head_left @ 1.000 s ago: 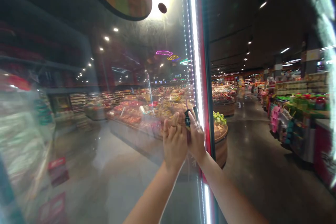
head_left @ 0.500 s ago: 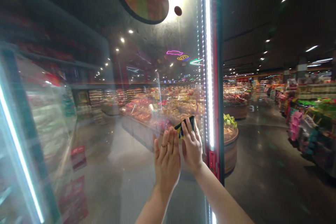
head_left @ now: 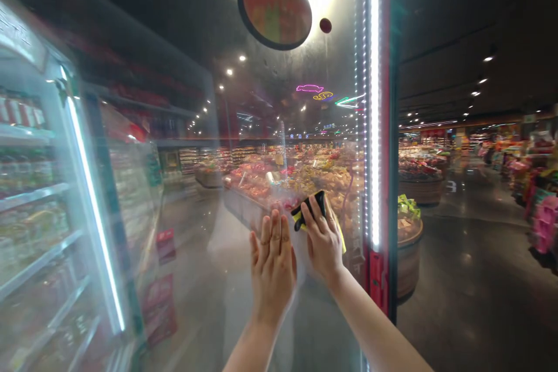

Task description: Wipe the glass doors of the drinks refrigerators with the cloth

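A large glass door pane (head_left: 244,302) fills the middle of the view, with reflections in it. My right hand (head_left: 323,238) presses a black and yellow cloth (head_left: 320,200) against the glass, its fingers over the cloth. Just to its left, my left hand (head_left: 273,261) is raised with its palm toward the glass and its fingers stretched and slightly apart, holding nothing. Whether the left palm touches the pane cannot be told.
A bright light strip (head_left: 375,99) runs down the pane's right edge beside a red and black frame (head_left: 377,279). Lit shelves with bottles (head_left: 26,168) stand at the left. A round wooden produce bin (head_left: 408,256) and an aisle lie at the right.
The view has turned left, bringing lit shelves into sight. The hands have moved a little apart, and more of the cloth's yellow side shows beside my right hand.
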